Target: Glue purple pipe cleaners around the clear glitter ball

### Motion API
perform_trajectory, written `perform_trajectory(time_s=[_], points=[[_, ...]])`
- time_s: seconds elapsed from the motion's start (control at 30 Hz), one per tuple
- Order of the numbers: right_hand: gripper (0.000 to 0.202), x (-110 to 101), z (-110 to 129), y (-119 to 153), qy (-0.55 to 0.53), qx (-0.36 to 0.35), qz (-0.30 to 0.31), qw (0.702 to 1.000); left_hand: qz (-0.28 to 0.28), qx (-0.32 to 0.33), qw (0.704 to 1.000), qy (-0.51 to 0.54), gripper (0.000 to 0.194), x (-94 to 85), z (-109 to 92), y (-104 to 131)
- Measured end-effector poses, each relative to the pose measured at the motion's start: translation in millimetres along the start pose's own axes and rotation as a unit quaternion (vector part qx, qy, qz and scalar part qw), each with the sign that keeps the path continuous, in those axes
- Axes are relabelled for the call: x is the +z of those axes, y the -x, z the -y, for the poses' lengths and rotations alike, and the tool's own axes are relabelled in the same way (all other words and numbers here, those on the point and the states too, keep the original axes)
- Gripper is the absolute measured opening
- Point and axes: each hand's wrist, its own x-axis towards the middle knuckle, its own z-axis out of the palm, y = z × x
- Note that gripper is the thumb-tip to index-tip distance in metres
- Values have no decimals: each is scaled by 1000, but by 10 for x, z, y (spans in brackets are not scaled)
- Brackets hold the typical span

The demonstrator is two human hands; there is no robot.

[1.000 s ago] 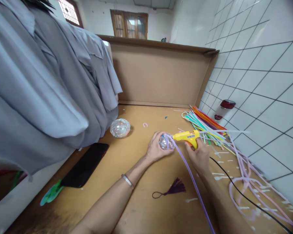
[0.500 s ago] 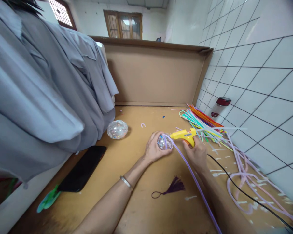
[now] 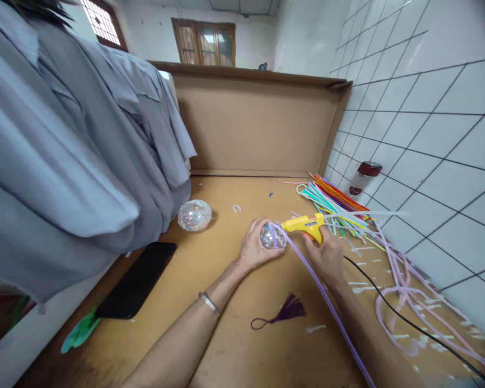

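Observation:
My left hand [image 3: 255, 247] is wrapped round a small clear faceted ball [image 3: 270, 237] over the middle of the table. A purple strip [image 3: 313, 275] lies over the ball and trails down toward me on the right. In my right hand [image 3: 327, 254] is a yellow glue gun [image 3: 307, 224], its nozzle at the top right of the ball, by the strip. A clear glue stick [image 3: 372, 213] sticks out of the gun's back. Below the ball, a dark purple tassel [image 3: 290, 309] with a loop lies on the table.
A second clear ball [image 3: 194, 215] and a black phone [image 3: 139, 280] are on the left, near hanging grey cloth [image 3: 117, 140]. Coloured strips [image 3: 335, 199] and a black cord [image 3: 404, 318] lie right, by the tiled wall. A cardboard box side [image 3: 258, 126] stands behind.
The lower end of the purple strip has shifted slightly to the right. Both hands, the ball and the glue gun hold the same positions.

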Motion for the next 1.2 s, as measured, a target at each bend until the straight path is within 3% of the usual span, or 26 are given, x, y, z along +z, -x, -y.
perform_trajectory(time_s=[1.2], points=[[39, -49, 22, -11, -30, -6, 16, 999, -3, 2, 1000, -5, 71, -14, -15, -3]])
